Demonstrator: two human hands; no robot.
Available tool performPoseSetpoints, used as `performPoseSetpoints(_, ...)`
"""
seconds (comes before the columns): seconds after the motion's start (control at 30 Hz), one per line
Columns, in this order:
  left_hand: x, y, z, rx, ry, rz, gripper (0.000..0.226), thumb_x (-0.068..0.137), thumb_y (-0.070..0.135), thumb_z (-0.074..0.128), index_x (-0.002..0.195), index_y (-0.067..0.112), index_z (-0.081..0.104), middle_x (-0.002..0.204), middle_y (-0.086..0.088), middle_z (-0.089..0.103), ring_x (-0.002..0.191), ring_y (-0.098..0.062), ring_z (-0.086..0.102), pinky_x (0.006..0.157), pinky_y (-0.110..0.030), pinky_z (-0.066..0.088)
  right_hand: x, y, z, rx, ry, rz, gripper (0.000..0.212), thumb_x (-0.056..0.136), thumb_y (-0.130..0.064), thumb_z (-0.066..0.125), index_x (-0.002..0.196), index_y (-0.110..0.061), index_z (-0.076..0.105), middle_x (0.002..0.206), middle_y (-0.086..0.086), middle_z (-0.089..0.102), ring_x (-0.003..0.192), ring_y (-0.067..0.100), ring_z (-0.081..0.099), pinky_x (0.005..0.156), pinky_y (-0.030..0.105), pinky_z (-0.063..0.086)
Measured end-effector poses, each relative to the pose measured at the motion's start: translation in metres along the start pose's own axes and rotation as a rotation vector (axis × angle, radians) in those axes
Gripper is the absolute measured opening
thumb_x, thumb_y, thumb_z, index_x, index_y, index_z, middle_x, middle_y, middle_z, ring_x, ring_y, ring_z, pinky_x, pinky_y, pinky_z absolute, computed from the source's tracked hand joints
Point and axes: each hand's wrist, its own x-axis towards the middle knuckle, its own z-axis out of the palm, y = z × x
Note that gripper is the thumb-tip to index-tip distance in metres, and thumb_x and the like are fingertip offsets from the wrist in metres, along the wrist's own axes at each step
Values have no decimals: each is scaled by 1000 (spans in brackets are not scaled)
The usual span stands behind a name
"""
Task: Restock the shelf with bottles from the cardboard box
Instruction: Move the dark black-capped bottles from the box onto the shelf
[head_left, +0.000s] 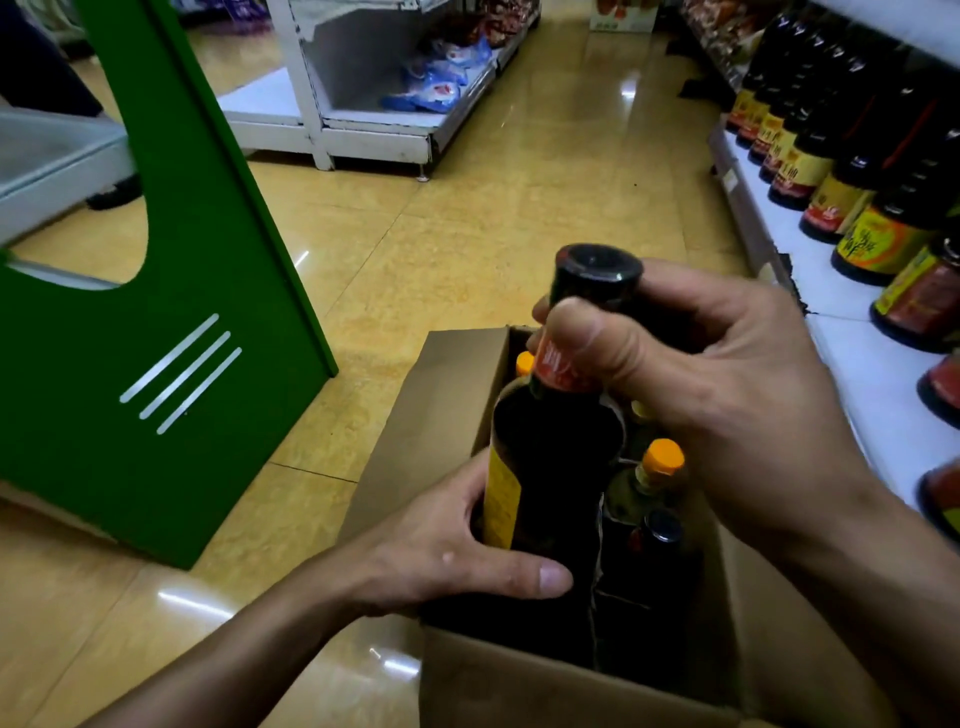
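Your right hand (727, 384) grips the neck of a dark bottle (556, 467) in the lower middle of the frame. Its fingers (587, 338) are curled round the neck just under the black cap. Your left hand (447, 551) holds the same bottle lower down, thumb and fingers (519, 571) wrapped round the body at the yellow label. The bottle stands roughly upright, and its lower part is inside the open cardboard box (441, 415) on the floor (493, 208); the base is hidden, so you cannot tell whether it rests on the bottom.

Just right of it in the box stand an orange-capped bottle (662, 457) and, nearer you, a black-capped bottle (662, 525). Another orange cap shows behind the held bottle.

Along the right edge of the frame runs the white shelf (841, 312), with a row of dark labelled bottles (831, 176) standing on it.

At the left stands a green panel (197, 312) with three pale stripes. At the upper middle is a white rack (363, 135) holding blue and white packets (441, 83).
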Motion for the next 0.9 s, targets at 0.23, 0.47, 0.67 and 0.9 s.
performPoseSetpoints(0.23, 10, 3, 15, -74, 44, 23, 65, 71, 23, 83, 122, 45, 49, 112, 40, 66, 109, 13, 63, 85, -7, 50, 8, 5, -13, 52, 12, 67, 45, 80, -52, 65, 98, -12, 77, 92, 10, 77, 87, 23, 76, 68, 35, 61)
performPoseSetpoints(0.47, 20, -8, 29, -178, 307, 121, 62, 71, 22, 90, 121, 35, 57, 110, 15, 76, 99, -5, 74, 79, -17, 57, -9, 31, -7, -116, -47, 175, 47, 90, -60, 55, 129, -36, 63, 116, -20, 73, 108, -8, 67, 84, 14, 53)
performPoseSetpoints(0.67, 29, -9, 39, -93, 538, 159, 50, 79, 21, 83, 115, 44, 56, 103, 23, 73, 90, 6, 71, 73, -14, 57, -30, 62, 18, -164, 6, 232, 80, 80, -74, 58, 150, -55, 24, 139, -37, 51, 130, -15, 49, 103, 17, 42)
performPoseSetpoints(0.9, 27, -18, 46, -164, 363, 142, 67, 83, 19, 83, 125, 59, 49, 119, 13, 73, 110, -7, 72, 88, -30, 59, -21, 66, 3, -64, 24, 258, 63, 84, -57, 72, 139, -43, 45, 123, -29, 65, 112, -11, 63, 90, 12, 52)
